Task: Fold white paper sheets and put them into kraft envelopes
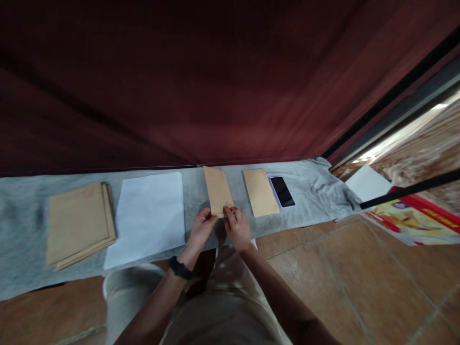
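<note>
A narrow brown envelope lies on the grey cloth straight ahead of me. My left hand and my right hand both pinch its near end, fingertips on the paper. A black band sits on my left wrist. A second brown envelope lies just right of it, apart from my hands. To the left rests a white sheet of paper, and further left a stack of large brown envelopes.
A black phone lies on the cloth beside the second envelope. A dark red curtain hangs behind the cloth. Tiled floor spreads at the right, with a white sheet and a colourful printed poster on it.
</note>
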A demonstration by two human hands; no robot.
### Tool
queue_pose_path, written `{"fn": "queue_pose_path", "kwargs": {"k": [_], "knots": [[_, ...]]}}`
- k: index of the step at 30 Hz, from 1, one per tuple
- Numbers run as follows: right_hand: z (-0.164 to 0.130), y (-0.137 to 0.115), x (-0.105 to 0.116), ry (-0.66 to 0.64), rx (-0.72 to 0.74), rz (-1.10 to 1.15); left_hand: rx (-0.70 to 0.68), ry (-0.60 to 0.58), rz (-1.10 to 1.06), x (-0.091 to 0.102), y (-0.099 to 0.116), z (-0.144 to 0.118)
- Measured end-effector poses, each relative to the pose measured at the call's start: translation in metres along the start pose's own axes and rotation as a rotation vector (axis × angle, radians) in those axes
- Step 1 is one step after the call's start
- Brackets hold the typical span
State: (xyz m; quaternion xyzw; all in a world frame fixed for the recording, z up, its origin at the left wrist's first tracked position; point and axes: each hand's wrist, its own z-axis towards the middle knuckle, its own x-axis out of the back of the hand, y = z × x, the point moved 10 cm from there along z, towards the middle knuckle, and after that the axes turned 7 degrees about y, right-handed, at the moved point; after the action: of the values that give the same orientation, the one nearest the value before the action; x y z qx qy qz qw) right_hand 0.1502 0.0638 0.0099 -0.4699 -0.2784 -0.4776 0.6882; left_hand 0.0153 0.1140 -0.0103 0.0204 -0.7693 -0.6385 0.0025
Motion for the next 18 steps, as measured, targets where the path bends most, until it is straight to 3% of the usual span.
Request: {"fn": "queue_pose_path", "kwargs": {"k": [5,8,10,13,18], "knots": [[0.011,0.008,0.009,0.065,-0.115,0.236,0.032,-0.081,-0.041,-0.013,0.006,-0.010],[0.013,0.036,0.016,0.201,-0.417,0.668,0.065,0.000,-0.059,-0.005,0.000,-0.014],[0.006,0.050,0.008,0.254,-0.657,0.998,0.152,0.051,-0.079,-0.001,-0.013,-0.017],[-0.008,0.050,-0.014,0.247,-0.916,1.360,0.266,0.026,-0.131,-0.007,-0.028,-0.021],[-0.036,0.044,-0.040,0.168,-1.138,1.534,0.264,0.006,-0.127,-0.012,-0.032,-0.017]]}}
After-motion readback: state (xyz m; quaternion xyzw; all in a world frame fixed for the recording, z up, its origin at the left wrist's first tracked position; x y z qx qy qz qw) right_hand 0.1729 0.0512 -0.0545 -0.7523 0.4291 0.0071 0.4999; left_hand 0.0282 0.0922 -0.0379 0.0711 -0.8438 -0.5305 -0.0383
